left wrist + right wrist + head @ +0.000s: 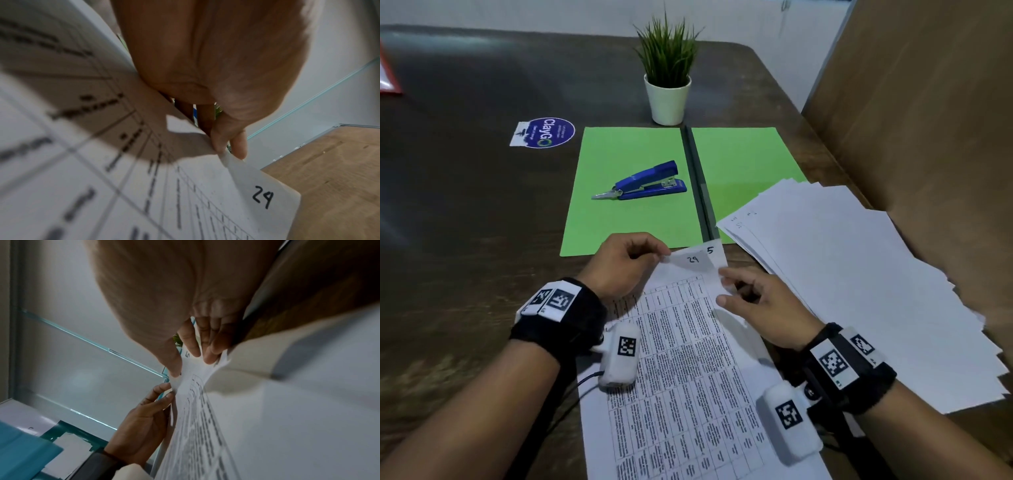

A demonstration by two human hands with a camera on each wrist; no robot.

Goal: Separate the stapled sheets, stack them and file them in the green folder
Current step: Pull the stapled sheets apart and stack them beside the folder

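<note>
Head view: the stapled sheets (688,342) are being pinched at their far corner by the left hand (625,263) and right hand (760,308), just before the open green folder (626,219), where a stapler (643,181) is lying.
Left wrist view: the corner marked 29 (263,198) is being clamped between thumb and fingers (224,136).
Right wrist view: the neighbouring corner is being gripped by fingertips (209,356).

Two bare forearms reach forward side by side, each wrist wrapped in a dark band. The left hand (625,263) curls with knuckles up, thumb and forefinger pinched together at its right side. The right hand (758,305) lies just beside it, thumb and fingertips pinched toward the left hand, the other fingers loosely bent.
</note>
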